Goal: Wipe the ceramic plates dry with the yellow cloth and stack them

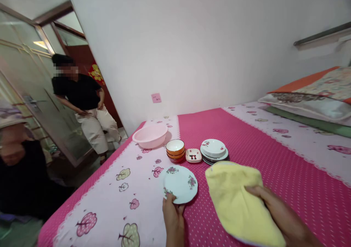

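My left hand (pixel 173 208) grips the near rim of a white plate (pixel 179 184) with flower sprays, thumb on top and fingers beneath. A yellow cloth (pixel 241 203) hangs from my right hand (pixel 271 205), pinched with the thumb over it and the fingers hidden behind. Beyond the plate stands a stack of orange bowls (pixel 175 152) with white insides. Beside them sits a small square dish (pixel 193 155) with a red pattern. To its right, flowered white plates (pixel 213 147) are piled on darker-edged plates (pixel 207 161), partly near the cloth's top edge.
A pink basin (pixel 150 136) rests on the pink patterned bedspread (pixel 109 199) at the back left. Folded bedding (pixel 309 93) lies at the right by the wall. One person (pixel 79 97) stands in the doorway; another person in dark clothes (pixel 24 181) is at the left.
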Demonstrator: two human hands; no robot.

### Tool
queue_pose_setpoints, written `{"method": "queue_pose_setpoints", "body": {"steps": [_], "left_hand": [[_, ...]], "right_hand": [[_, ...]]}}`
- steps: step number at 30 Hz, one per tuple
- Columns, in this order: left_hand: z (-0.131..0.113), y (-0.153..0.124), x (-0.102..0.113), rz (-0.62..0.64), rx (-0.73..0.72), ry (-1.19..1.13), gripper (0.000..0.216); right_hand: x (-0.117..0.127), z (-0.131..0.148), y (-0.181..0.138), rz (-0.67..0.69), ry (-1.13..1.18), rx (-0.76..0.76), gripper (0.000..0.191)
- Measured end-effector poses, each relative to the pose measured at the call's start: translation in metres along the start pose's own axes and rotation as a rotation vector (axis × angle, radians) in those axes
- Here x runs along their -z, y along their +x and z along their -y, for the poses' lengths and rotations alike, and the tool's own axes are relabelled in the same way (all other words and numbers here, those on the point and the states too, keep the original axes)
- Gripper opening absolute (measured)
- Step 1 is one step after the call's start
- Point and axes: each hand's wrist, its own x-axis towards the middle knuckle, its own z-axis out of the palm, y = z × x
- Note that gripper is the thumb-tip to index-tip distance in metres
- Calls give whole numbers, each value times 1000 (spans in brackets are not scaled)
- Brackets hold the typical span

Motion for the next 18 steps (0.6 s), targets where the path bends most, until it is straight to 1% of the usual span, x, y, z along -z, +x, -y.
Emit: {"method": "queue_pose_setpoints", "body": {"steps": [1, 2, 3, 5, 7, 8, 10, 12, 13, 14, 16, 17, 18], "left_hand": [[-2, -2, -1, 16, -2, -22, 28], [-3, -3, -2, 33, -3, -44, 31], [-5, -4, -3, 46, -3, -64, 34], [-9, -5, -7, 51, 13, -87, 38], [-12, -5, -11, 53, 82, -110, 38], [-13, -6, -12, 60, 127, -124, 37], [-14, -8, -15, 87, 206, -149, 36], [-14, -10, -17, 106, 240, -161, 33], [-14, -12, -19, 106, 249, -165, 31], [-14, -13, -21, 105, 261, -171, 29], [-13, -16, -25, 128, 284, -191, 27], [-12, -16, -26, 153, 296, -198, 26], [-10, -17, -27, 192, 304, -204, 27]], "right_hand": [[-4, 10, 8, 71, 34, -107, 39], [-9, 18, 16, 128, 63, -163, 46], [-13, 24, 23, 140, 28, -165, 46], [-21, 25, 36, 83, -107, -113, 41], [-27, 15, 46, -33, -180, -64, 36], [-29, 9, 50, -89, -155, -61, 36], [-31, -3, 54, -185, -17, -53, 42], [-31, -8, 54, -294, 115, 44, 51], [-32, -9, 52, -364, 123, 115, 53], [-34, -9, 50, -451, 78, 187, 55], [-40, -11, 43, -593, -119, 315, 55], [-45, -14, 40, -611, -233, 387, 55], [-50, -19, 36, -568, -338, 473, 54]]}}
